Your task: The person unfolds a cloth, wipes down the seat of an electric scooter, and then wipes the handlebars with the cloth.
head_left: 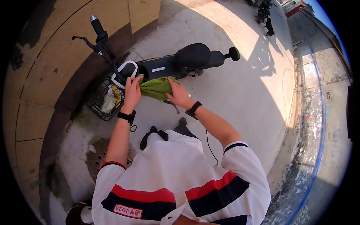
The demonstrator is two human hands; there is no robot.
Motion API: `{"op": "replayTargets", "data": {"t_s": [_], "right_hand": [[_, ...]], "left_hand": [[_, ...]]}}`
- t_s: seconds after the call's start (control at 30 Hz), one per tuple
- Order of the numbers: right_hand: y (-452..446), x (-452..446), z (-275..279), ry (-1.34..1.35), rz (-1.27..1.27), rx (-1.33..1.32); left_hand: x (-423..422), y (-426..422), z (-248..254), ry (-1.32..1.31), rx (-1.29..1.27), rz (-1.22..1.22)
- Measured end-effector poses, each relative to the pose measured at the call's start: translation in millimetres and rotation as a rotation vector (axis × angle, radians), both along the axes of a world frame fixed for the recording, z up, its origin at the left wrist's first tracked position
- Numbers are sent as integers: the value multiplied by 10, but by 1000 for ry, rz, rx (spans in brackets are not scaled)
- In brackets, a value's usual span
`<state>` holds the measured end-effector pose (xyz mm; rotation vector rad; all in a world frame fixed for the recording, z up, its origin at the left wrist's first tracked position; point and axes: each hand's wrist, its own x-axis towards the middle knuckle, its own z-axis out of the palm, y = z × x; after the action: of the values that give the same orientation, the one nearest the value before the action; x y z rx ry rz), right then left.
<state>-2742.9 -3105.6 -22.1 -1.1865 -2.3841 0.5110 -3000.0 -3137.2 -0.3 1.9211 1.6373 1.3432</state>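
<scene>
A green cloth [156,88] is stretched between my two hands in front of the electric scooter [161,66]. My left hand [132,92] pinches the cloth's left end, close to the white-edged front panel [119,72] of the scooter. At the other end, my right hand [180,95] grips the cloth with bent fingers, below the black seat [193,56]. Folds run along the cloth, which bunches toward the left. Black straps circle both my wrists.
The wire basket [102,111] at the scooter's front holds yellow and pale packages. Its handlebar [98,28] points toward a tan tiled wall [75,48]. A dark cable [212,150] hangs beside my shirt. Another parked vehicle [263,13] stands far off, near a long wall [330,86].
</scene>
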Motion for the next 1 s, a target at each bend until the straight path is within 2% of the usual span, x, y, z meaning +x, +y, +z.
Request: {"op": "replayTargets", "data": {"t_s": [0.07,0.17,0.27,0.4,0.57,0.73,0.87,1.0], "right_hand": [[7,-14,-8,-39,-12,-21],[-12,-23,36,-85,-41,-102],[-10,-46,53,-113,-59,-106],[47,-17,-38,-94,-23,-78],[87,55,4,-41,37,-166],[36,192,-15,64,49,-4],[56,376,-25,171,61,-18],[44,568,7,141,40,2]], "left_hand": [[-80,-32,-147,0,11,29],[-118,-108,-136,-139,-164,74],[-155,-130,-118,-206,-193,96],[-130,-145,-40,-179,-50,111],[-120,-118,-43,-130,-88,207],[-50,46,-65,-98,-76,245],[191,144,47,-83,-97,161],[458,216,43,-8,-106,46]]}}
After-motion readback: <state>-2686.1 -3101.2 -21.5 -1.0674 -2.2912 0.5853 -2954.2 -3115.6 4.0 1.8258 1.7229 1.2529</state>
